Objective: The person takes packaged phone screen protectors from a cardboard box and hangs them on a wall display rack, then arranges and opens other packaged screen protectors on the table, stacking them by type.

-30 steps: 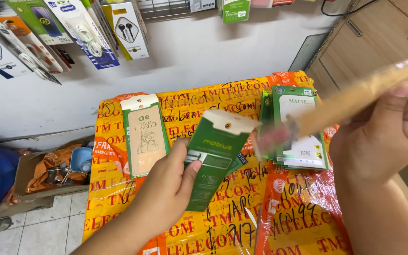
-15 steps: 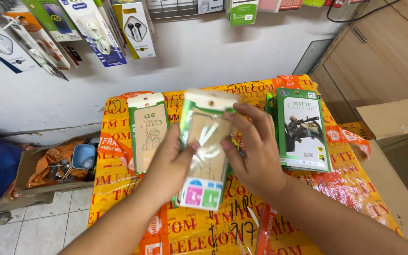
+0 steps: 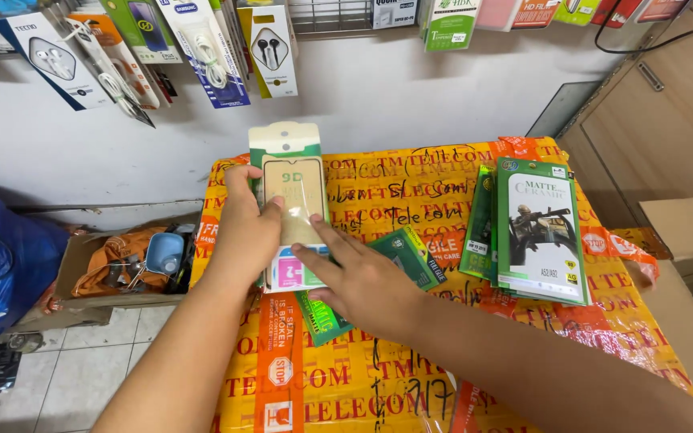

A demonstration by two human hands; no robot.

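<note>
Left hand curled in a grip, thumb forward, right hand flat, fingers extended leftward, forearms converging

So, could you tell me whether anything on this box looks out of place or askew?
One dark green packet lies crooked on the taped box, partly under the right hand, while the green stack at the right sits fairly straight. The left hand holds a clear-fronted packet. Nothing looks damaged.

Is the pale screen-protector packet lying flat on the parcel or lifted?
Lying flat: the packet rests on the orange parcel, left hand and right hand on it.
</note>
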